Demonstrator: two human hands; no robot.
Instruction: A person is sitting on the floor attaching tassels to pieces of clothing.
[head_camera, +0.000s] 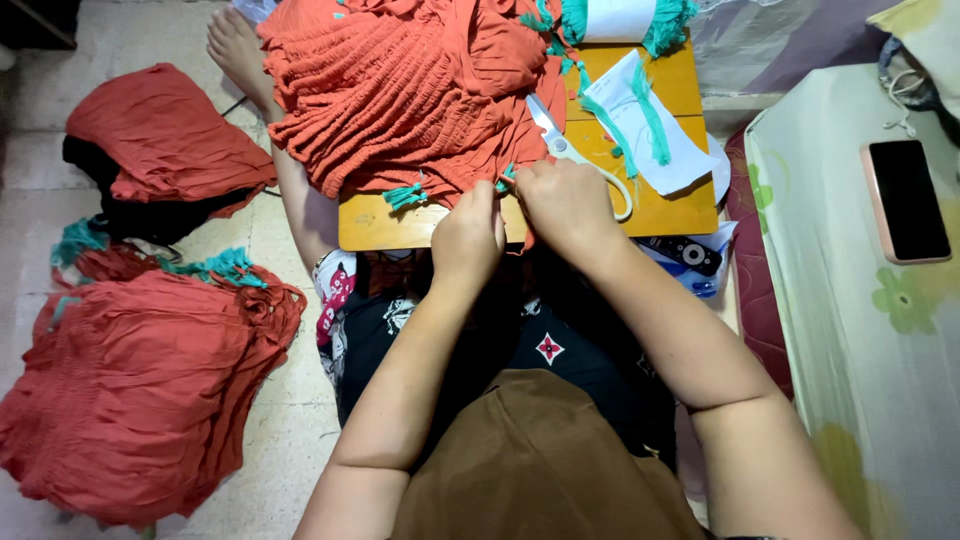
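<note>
Both hands (520, 215) knuckles-up on orange garment (400, 90)

Crinkled orange-red garment (400, 90), heaped across the far half of a small wooden desk (660, 210), hem edge pinched at the near rim. Small teal tassel (504, 181) at that hem, just between both hands; another teal tassel (404, 195) lying left of it.

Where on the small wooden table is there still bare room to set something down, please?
Bare wood shows on the wooden table along its right edge, beside the white paper, and at the front left corner below the teal tassel. The rest is crowded: orange garment, scissors, and both hands, left hand and right hand.
</note>
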